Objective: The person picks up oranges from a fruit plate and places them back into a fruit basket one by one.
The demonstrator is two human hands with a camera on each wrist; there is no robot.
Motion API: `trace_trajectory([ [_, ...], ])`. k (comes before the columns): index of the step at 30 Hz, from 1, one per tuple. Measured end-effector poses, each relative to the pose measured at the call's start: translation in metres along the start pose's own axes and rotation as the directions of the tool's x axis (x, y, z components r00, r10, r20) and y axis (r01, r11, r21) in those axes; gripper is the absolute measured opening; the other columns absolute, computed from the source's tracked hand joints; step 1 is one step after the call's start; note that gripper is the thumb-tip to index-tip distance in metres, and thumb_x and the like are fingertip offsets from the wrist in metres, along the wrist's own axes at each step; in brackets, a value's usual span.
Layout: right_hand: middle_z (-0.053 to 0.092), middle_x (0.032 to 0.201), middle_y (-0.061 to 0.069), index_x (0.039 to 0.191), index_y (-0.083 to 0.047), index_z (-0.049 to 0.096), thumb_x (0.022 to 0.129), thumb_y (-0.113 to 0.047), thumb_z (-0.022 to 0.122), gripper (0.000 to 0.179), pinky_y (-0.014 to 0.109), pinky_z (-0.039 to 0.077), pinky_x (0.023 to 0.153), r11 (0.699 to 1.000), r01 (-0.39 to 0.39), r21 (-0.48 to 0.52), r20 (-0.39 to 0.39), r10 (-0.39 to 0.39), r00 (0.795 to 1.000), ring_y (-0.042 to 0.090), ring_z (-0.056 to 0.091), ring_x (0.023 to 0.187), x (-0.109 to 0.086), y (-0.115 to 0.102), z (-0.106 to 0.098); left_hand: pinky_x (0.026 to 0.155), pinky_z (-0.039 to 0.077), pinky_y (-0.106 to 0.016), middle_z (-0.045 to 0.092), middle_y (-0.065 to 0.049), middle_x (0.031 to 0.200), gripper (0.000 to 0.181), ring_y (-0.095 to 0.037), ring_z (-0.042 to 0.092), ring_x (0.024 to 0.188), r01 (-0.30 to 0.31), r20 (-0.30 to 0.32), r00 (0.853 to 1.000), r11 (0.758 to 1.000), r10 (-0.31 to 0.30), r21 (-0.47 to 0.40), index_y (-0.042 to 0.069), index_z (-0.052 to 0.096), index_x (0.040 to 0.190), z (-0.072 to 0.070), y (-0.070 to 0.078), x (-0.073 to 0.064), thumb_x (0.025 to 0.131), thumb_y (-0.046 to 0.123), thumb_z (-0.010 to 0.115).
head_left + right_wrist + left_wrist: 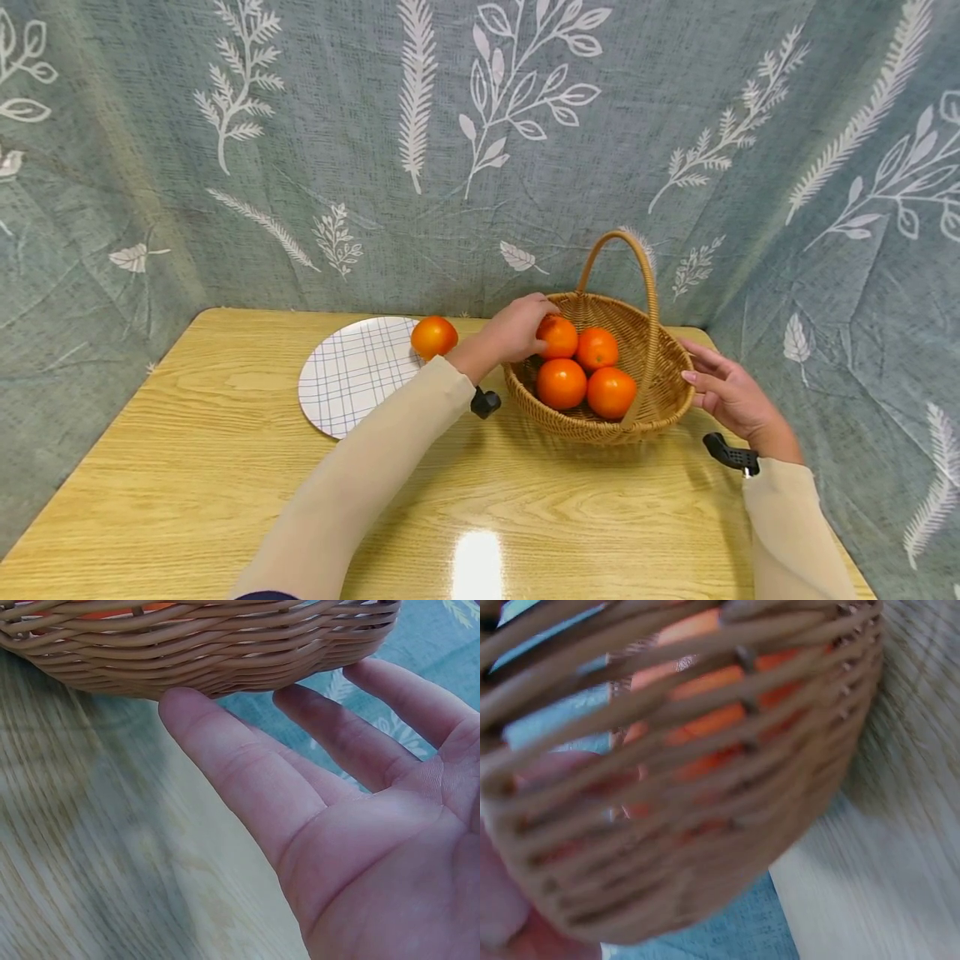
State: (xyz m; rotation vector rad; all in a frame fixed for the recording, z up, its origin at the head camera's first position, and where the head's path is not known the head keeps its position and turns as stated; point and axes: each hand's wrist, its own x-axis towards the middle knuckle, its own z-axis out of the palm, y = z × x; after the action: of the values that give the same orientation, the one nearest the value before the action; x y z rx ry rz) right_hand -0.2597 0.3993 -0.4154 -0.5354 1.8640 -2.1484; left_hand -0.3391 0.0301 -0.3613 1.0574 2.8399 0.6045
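My left hand [519,329] reaches over the left rim of a wicker basket [551,422] with a tall arched handle. Its thumb and fingers are around an orange [558,337] at the basket's back left. Several other oranges lie close by inside, among them a front left orange [561,384]. In the left wrist view, orange skin shows through the slats of the basket wall [682,877]. At the basket's right side, my right hand [731,396] has loosely extended fingers. The right wrist view puts its thumb tip [187,705] and fingertips right at the woven wall.
A round white plate [352,367] with a blue grid pattern lies to the left on the wooden table [187,467]. Another orange [434,337] sits at the plate's right edge. Grey-green leaf-patterned cloth [360,150] hangs behind and on both sides.
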Motion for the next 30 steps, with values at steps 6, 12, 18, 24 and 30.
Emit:
trace_trajectory([
  [6, 0.063, 0.137, 0.004, 0.162, -0.001, 0.025, 0.105, 0.006, 0.044, 0.060, 0.034, 0.063, 0.086, 1.000, 0.006, 0.004, 0.003, -0.006, 1.000, 0.017, 0.071, 0.112, 0.001, -0.001, -0.001, 0.114, 0.046, -0.043, 0.054, -0.014, 0.146, 0.057, -0.030, 0.054, 0.135, -0.007, -0.116, 0.993, 0.988, -0.011, -0.155, 0.004, 0.054, 0.146, -0.004, -0.018, -0.019, 0.096, 0.019, 0.074],
  [12, 0.063, 0.136, 0.003, 0.162, -0.001, 0.023, 0.106, 0.006, 0.043, 0.061, 0.033, 0.063, 0.086, 1.000, -0.004, -0.006, -0.001, 0.004, 1.000, 0.017, 0.071, 0.112, 0.001, -0.002, -0.001, 0.114, 0.045, -0.048, 0.052, -0.012, 0.151, 0.056, -0.033, 0.051, 0.139, 0.069, -0.176, 0.977, 0.957, -0.123, -0.283, 0.008, 0.053, 0.148, -0.011, -0.034, -0.047, 0.098, 0.022, 0.072],
  [18, 0.063, 0.136, 0.003, 0.162, 0.000, 0.023, 0.106, 0.006, 0.043, 0.060, 0.033, 0.063, 0.086, 1.000, -0.003, -0.003, 0.000, 0.003, 1.000, 0.017, 0.071, 0.112, 0.001, -0.001, -0.001, 0.113, 0.047, -0.049, 0.050, -0.012, 0.152, 0.053, -0.035, 0.050, 0.139, 0.124, -0.218, 0.947, 0.896, -0.234, -0.426, 0.010, 0.052, 0.149, -0.002, -0.056, -0.074, 0.100, 0.024, 0.069],
  [24, 0.062, 0.137, 0.003, 0.162, -0.001, 0.023, 0.106, 0.007, 0.042, 0.060, 0.034, 0.063, 0.087, 1.000, 0.000, 0.011, 0.008, -0.001, 1.000, 0.017, 0.070, 0.113, 0.000, 0.001, -0.001, 0.108, 0.049, -0.053, 0.051, -0.013, 0.150, 0.053, -0.037, 0.052, 0.135, 0.166, -0.308, 0.886, 0.855, -0.348, -0.492, 0.015, 0.054, 0.147, 0.010, -0.079, -0.097, 0.099, 0.028, 0.070],
  [30, 0.062, 0.138, 0.003, 0.163, -0.001, 0.021, 0.106, 0.007, 0.041, 0.061, 0.033, 0.062, 0.087, 1.000, 0.002, 0.015, 0.008, -0.002, 1.000, 0.017, 0.070, 0.114, 0.000, 0.002, 0.001, 0.097, 0.055, -0.056, 0.044, -0.017, 0.153, 0.060, -0.041, 0.057, 0.125, 0.229, -0.306, 0.862, 0.850, -0.403, -0.473, 0.015, 0.049, 0.151, 0.016, -0.096, -0.114, 0.097, 0.026, 0.072],
])
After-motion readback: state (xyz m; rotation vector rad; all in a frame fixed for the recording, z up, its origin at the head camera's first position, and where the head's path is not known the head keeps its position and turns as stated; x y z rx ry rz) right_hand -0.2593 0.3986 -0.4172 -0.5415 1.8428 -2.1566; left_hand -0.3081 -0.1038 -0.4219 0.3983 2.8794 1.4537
